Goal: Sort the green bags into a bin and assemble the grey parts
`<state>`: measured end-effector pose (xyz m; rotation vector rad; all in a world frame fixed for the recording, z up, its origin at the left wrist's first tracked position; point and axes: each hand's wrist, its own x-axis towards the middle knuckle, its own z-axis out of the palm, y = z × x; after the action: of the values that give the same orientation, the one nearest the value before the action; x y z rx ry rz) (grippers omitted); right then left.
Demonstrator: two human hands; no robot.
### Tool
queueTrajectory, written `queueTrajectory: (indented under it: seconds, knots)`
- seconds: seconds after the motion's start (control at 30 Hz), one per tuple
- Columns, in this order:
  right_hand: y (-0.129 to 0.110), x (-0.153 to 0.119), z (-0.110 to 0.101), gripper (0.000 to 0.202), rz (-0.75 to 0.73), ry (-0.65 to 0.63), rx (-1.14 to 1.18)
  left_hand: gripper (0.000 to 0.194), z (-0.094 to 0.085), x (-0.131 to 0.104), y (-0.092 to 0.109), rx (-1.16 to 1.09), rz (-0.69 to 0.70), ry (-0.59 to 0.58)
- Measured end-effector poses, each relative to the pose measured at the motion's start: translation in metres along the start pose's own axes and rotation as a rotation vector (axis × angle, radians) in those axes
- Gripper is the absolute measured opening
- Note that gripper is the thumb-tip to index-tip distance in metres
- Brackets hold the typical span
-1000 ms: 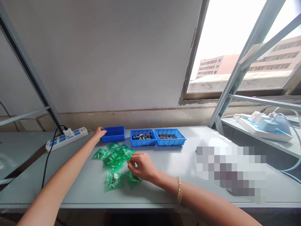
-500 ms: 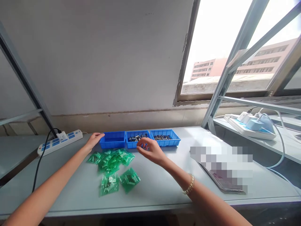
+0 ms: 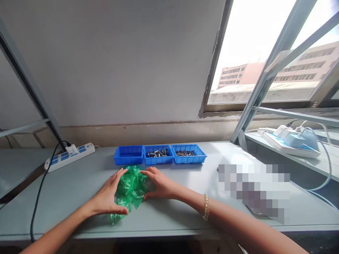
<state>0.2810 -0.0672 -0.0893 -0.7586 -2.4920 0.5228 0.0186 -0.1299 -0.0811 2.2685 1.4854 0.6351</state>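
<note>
A pile of green plastic packets (image 3: 129, 187) lies on the grey table between my two hands, bunched together. My left hand (image 3: 109, 194) touches the pile's left side, thumb and fingers spread apart. On the right side my right hand (image 3: 156, 185) rests against the packets with its fingers apart. Behind them stand three blue bins: the left bin (image 3: 129, 161) looks empty, the middle bin (image 3: 159, 160) holds short metal parts, and the right bin (image 3: 190, 159) holds thin metal pieces like screws.
A white power strip (image 3: 70, 157) with a black cable lies at the back left. A flat object, mostly blurred out, lies on the right of the table (image 3: 185, 225). Metal shelf posts stand at both sides, and another power strip (image 3: 288, 143) sits at the far right.
My left hand has left the left bin and come down to the packets. My right hand has moved down and left to them. The spread packets are now gathered closer together.
</note>
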Motion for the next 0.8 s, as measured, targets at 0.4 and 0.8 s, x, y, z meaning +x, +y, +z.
queueTrajectory:
  seconds: [0.4, 0.8]
  knots:
    - [-0.002, 0.009, -0.027, 0.031, -0.026, 0.094, -0.187, 0.071, -0.002, 0.022, 0.004, 0.141, 0.153, 0.043]
    - [0.073, 0.076, -0.091, 0.029, 0.318, -0.067, -0.529, 0.036, -0.006, 0.077, 0.007, 0.281, 0.134, 0.357]
